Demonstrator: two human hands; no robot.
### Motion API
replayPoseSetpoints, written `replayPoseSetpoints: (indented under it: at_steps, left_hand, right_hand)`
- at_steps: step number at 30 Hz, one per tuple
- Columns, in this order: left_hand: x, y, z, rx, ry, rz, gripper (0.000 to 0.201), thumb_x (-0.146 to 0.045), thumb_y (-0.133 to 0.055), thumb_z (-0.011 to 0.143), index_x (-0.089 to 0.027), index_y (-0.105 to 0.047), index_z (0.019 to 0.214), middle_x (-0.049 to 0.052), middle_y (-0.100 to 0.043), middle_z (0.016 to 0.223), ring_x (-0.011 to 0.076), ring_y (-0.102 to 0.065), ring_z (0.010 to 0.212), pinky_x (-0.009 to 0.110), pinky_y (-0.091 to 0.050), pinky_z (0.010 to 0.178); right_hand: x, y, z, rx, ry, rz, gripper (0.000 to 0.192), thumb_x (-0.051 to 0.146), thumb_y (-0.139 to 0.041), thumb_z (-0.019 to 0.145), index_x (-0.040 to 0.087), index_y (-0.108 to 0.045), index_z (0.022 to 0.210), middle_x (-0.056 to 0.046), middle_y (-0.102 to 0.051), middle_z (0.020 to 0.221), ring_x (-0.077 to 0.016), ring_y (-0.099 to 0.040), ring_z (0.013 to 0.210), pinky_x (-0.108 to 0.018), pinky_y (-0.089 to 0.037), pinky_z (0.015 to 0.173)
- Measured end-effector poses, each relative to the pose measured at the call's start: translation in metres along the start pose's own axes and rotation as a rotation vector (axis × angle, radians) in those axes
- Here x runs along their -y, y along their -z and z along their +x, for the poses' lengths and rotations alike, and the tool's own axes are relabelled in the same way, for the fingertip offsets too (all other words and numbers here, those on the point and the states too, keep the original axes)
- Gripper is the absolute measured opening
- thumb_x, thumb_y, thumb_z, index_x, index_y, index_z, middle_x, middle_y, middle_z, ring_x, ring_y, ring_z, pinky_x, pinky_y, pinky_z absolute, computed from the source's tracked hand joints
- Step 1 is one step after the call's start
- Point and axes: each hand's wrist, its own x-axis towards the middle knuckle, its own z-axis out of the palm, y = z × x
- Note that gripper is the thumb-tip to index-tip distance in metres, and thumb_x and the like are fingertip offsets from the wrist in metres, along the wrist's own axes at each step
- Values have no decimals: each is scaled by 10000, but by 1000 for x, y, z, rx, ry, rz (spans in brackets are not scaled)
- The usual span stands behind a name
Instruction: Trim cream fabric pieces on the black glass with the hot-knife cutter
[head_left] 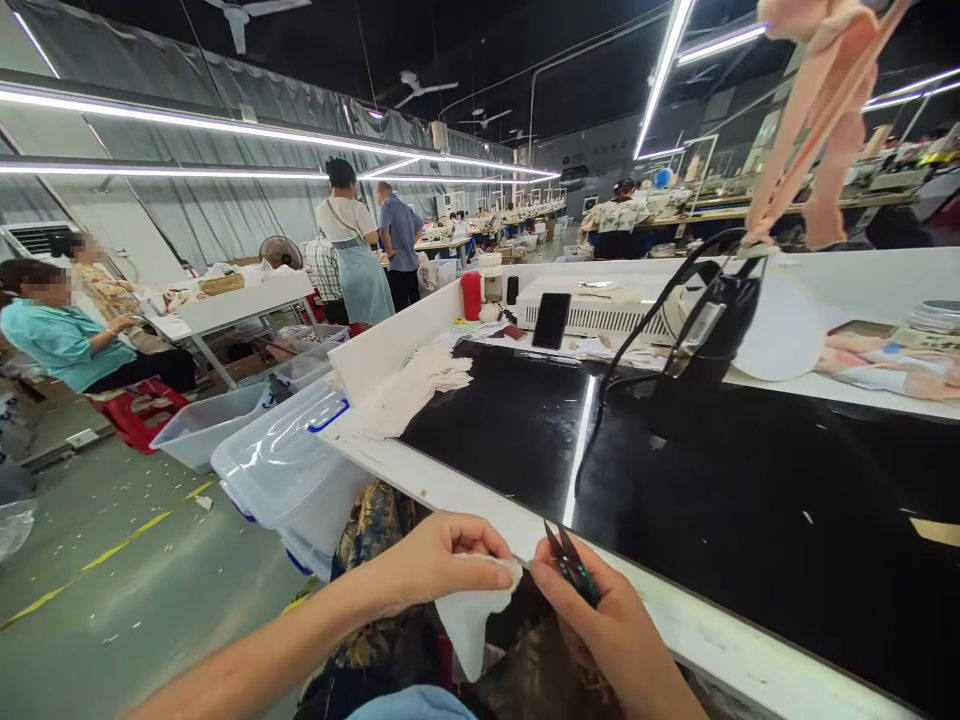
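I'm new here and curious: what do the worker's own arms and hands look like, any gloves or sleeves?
Both are bare: no gloves, rings, watch or sleeves show on the left hand or right hand. The left forearm is uncovered as far as the picture shows it. Nails look short and unpainted.

One head-worn view looks forward and down from close above the hands at the near edge of the table (pixel 480 495), then along its black top toward the far edge and the hall behind.

Glossy black tabletop (pixel 750 500); soft white cloth (pixel 472 610); metal snips (pixel 571 562).
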Motion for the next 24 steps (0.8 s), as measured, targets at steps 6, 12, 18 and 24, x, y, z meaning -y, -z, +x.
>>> replayPoseSetpoints:
  at_steps: [6, 12, 18, 24]
  left_hand:
    - [1, -2, 13, 52, 13, 28, 484, -559, -871, 716, -131, -715, 878, -62, -461, 635, 81, -325, 608, 237, -209, 565]
    - [6, 3, 24, 108, 49, -14, 449, -483, -895, 720, -153, -721, 969, -91, -414, 619, 76, -314, 583, 230, -203, 543]
    - [5, 9, 25, 144, 61, -50, 366, -459, -877, 732, -139, -802, 892, -3, -666, 779, 113, -514, 722, 224, -365, 674]
    - [0, 23, 24, 217, 31, -77, 275, -400, -856, 768, -178, -842, 930, 14, -760, 855, 143, -638, 804, 220, -450, 747]
  right_hand:
    - [-10, 1, 4, 3, 5, -49, 611, 792, -722, 740, 199, -629, 858, 86, -347, 573, -64, -236, 477, -231, -137, 448]
    - [-13, -2, 4, -46, -73, 42, 601, 797, -709, 757, 218, -582, 861, 107, -279, 540, -66, -213, 449, -220, -169, 422]
    - [-4, -5, -5, -61, -91, 26, 555, 755, -707, 803, 215, -590, 854, 107, -261, 538, -59, -187, 455, -214, -139, 432]
    - [4, 17, -4, -84, -101, -97, 712, 859, -441, 886, 225, -690, 1092, 81, -360, 540, -83, -282, 412, -211, -255, 404]
